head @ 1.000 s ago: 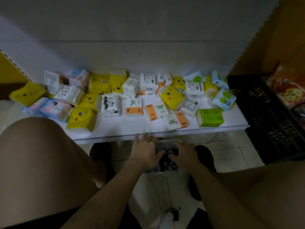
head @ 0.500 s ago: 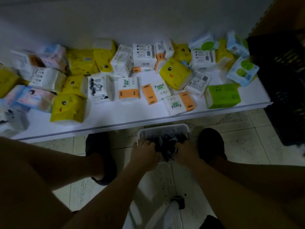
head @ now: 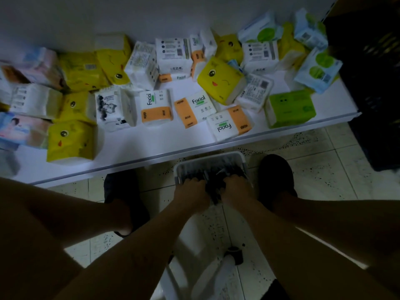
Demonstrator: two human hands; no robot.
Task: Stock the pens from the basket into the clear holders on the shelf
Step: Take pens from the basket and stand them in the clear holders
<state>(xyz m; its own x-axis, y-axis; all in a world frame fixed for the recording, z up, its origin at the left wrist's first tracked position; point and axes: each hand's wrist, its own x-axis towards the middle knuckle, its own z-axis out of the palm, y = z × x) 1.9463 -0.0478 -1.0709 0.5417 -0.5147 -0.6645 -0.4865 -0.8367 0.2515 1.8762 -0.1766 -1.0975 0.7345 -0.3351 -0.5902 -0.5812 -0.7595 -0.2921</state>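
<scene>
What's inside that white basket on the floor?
A heap of dark pens fills the basket. The left hand and right hand, both curled into the pile, cover its near half; the basket's bottom is hidden.

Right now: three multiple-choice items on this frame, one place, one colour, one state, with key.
1. Where is the basket relative to the shelf? A on it; B on the floor before it; C hung above it.
2. What colour is the pack at the shelf's front right? A green; B red; C black.
3. What are the left hand and right hand doing? A flat on the shelf; B curled into the pens; C lifting a pack.
Key: B, it sits on the floor below the shelf edge; A, its wrap is green; B, fingers curl among the dark pens.
</scene>
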